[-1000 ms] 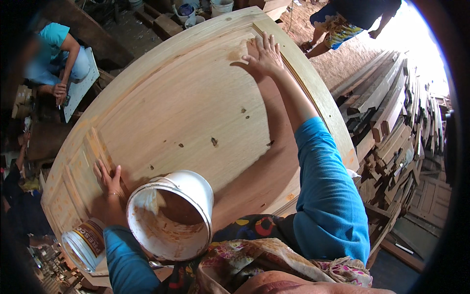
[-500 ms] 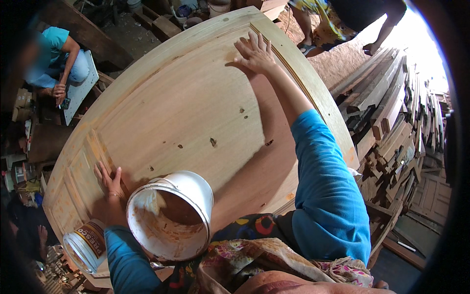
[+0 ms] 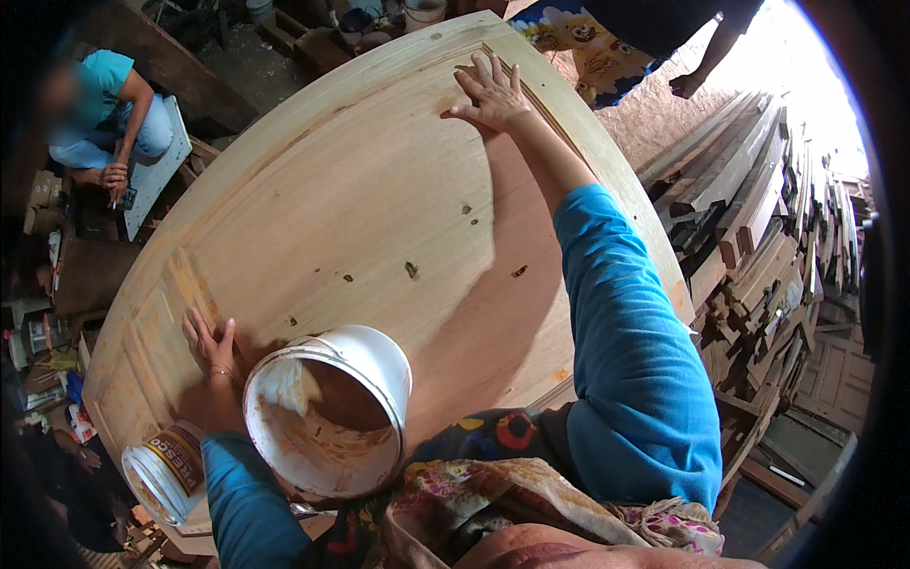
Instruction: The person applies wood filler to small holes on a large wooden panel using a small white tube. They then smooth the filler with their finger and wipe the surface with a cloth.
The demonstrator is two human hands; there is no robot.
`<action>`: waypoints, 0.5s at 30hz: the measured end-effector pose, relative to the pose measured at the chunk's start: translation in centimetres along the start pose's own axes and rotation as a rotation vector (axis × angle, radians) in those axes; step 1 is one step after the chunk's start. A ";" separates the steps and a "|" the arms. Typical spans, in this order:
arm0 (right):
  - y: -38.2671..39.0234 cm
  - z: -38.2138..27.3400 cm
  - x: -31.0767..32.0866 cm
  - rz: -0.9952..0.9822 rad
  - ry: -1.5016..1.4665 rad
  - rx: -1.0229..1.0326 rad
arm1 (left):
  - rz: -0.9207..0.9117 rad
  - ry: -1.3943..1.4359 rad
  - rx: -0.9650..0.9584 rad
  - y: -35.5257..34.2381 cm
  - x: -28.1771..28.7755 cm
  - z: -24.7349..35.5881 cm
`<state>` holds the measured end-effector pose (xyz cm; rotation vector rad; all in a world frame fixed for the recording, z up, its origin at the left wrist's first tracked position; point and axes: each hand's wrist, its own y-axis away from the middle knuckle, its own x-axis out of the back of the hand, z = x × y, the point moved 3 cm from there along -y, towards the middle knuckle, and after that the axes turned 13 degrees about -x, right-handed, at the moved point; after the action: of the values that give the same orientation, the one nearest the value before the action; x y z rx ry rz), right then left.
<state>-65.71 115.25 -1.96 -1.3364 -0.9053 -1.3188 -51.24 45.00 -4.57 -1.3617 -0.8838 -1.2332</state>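
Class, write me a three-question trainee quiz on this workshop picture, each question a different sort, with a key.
1. True or false: the right hand lies flat on the wooden door panel.
2. The white bucket stands nearest: A) the left hand B) the stacked planks C) the seated person.
3. Fill in: both sleeves are ____.

Key: 1 true; 2 A; 3 blue.

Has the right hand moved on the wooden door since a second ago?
No, barely. The right hand stays spread flat near the far end of the door panel, beside the same groove; its shift in the picture matches the whole view's.
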 end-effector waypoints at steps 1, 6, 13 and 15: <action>0.6 -0.6 0.3 -0.023 -0.015 0.053 | -0.008 -0.012 0.002 0.1 0.0 0.0; 2.2 -0.6 -0.1 0.017 -0.126 0.042 | -0.012 -0.036 0.008 0.2 0.3 0.5; 3.5 -5.9 0.1 0.010 -0.194 -0.049 | -0.002 0.006 0.023 0.4 0.2 0.5; 1.5 -6.7 -0.4 -0.032 -0.283 -0.023 | -0.014 -0.003 0.030 0.0 0.2 0.5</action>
<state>-65.82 108.46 -3.33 -1.5578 -1.1094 -1.1841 -51.12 45.44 -4.38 -1.3360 -0.9121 -1.2237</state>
